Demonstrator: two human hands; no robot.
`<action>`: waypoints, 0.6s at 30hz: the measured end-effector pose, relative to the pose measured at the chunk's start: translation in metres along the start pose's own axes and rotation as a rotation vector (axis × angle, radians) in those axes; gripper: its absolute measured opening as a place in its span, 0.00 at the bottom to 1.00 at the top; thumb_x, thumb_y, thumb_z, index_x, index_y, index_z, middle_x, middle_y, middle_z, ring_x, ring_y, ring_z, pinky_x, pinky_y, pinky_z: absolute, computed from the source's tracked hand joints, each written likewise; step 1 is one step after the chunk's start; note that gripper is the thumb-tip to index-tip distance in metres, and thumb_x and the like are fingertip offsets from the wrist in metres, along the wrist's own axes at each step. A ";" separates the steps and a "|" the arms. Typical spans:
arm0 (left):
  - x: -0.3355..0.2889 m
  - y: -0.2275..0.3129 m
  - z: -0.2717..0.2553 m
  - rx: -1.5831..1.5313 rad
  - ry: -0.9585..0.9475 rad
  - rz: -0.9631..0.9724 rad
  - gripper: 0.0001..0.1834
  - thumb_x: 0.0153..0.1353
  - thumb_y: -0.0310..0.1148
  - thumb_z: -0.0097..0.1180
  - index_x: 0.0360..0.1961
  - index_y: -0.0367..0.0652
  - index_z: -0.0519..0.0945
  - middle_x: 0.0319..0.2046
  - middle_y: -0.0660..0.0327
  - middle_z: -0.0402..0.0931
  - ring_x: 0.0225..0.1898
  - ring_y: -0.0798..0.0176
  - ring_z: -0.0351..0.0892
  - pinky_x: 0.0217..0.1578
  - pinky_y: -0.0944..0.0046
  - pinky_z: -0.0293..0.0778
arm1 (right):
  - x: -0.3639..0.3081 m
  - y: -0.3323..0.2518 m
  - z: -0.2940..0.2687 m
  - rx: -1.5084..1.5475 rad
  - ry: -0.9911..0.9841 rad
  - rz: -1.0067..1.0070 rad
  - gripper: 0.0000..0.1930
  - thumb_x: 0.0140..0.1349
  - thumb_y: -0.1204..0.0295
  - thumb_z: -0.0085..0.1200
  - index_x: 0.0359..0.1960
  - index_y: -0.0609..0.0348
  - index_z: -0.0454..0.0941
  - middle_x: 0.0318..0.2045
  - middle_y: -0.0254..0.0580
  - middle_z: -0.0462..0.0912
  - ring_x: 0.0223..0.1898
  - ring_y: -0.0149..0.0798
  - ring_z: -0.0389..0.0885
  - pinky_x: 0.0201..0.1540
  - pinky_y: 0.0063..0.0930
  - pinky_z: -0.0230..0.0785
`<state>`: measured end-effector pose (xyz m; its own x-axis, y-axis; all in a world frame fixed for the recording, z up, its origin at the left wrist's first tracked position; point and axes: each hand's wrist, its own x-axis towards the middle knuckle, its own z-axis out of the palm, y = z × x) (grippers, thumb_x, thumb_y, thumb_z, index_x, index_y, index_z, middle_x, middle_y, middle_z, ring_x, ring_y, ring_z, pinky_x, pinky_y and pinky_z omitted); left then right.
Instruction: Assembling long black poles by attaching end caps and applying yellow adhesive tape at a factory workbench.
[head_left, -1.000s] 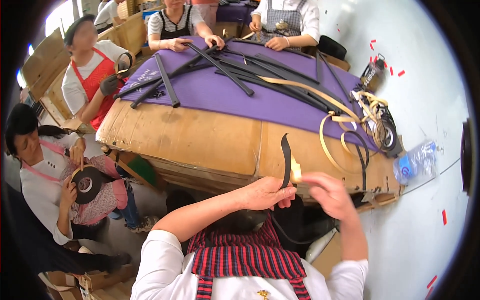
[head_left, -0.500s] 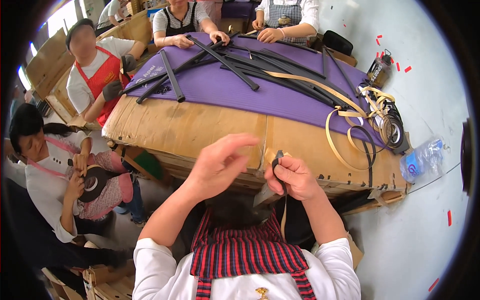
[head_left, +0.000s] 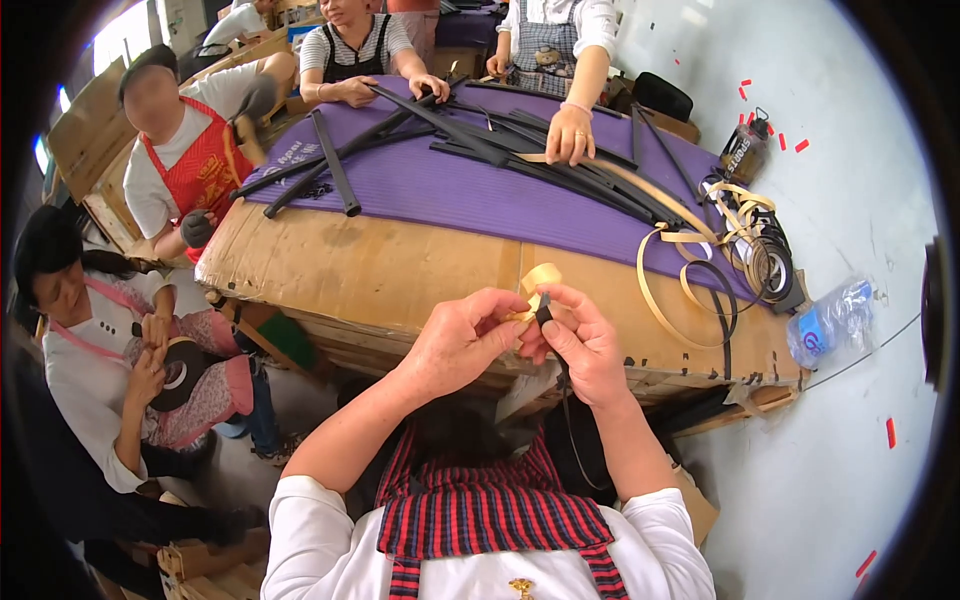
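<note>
**Pinching a black strip (head_left: 545, 311) and a pale yellow curl (head_left: 541, 276) before a cardboard-topped table (head_left: 370, 262)**

Faces the long side of the table, under a purple mat (head_left: 415, 200) over most of its top. Shares the space with co-workers: two along the far side, a person in a red apron (head_left: 203, 152) at the left corner, a seated person (head_left: 75, 345) nearer on the left. Wears a striped apron (head_left: 490, 525) over white sleeves. Has black bars (head_left: 335, 165) crisscrossed on the mat, a tangle of tan and black strips (head_left: 748, 215) toward its right end, and a clear bottle (head_left: 838, 325) by the table's right edge. Brings both hands close together before the near edge. With the right hand (head_left: 590, 350), pinches the black strip between thumb and fingers, with a short end above the thumb and a thin length hanging below. With the left hand (head_left: 450, 345), pinches the pale yellow curl at the fingertips, right beside the strip. Cannot tell, behind the fingers, of any join between them.
</note>
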<state>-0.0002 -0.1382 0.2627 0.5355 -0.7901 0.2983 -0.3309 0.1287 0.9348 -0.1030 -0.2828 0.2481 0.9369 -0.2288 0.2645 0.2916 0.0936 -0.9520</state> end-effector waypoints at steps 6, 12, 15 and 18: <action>-0.013 -0.027 0.000 -0.040 -0.106 0.118 0.03 0.56 0.23 0.48 0.31 0.35 0.74 0.22 0.60 0.74 0.28 0.67 0.76 0.30 0.71 0.71 | -0.006 0.000 0.005 0.266 -0.278 0.114 0.22 0.58 0.77 0.46 0.55 0.64 0.59 0.30 0.48 0.77 0.29 0.39 0.78 0.30 0.26 0.70; -0.022 -0.019 0.000 0.087 -0.289 0.056 0.06 0.54 0.20 0.48 0.34 0.36 0.72 0.27 0.62 0.72 0.31 0.68 0.75 0.32 0.69 0.72 | -0.013 -0.003 0.007 0.286 -0.395 0.283 0.15 0.59 0.76 0.46 0.48 0.66 0.67 0.33 0.49 0.78 0.33 0.38 0.79 0.35 0.29 0.72; -0.020 -0.029 -0.001 -0.008 0.032 0.022 0.15 0.52 0.21 0.49 0.44 0.39 0.71 0.35 0.57 0.72 0.34 0.66 0.73 0.35 0.68 0.71 | -0.005 -0.004 0.009 0.142 -0.199 0.231 0.11 0.60 0.75 0.46 0.43 0.67 0.70 0.32 0.45 0.78 0.31 0.33 0.77 0.34 0.25 0.71; -0.013 -0.031 -0.015 -0.215 0.305 0.029 0.15 0.52 0.23 0.52 0.44 0.36 0.71 0.37 0.59 0.72 0.37 0.70 0.72 0.35 0.70 0.70 | 0.012 -0.010 0.015 -0.076 -0.050 0.229 0.11 0.60 0.74 0.46 0.43 0.65 0.70 0.32 0.42 0.78 0.31 0.30 0.77 0.33 0.21 0.70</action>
<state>0.0145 -0.1232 0.2327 0.7457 -0.5735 0.3391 -0.1965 0.2970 0.9344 -0.0918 -0.2714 0.2632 0.9858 -0.1616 0.0457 0.0566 0.0635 -0.9964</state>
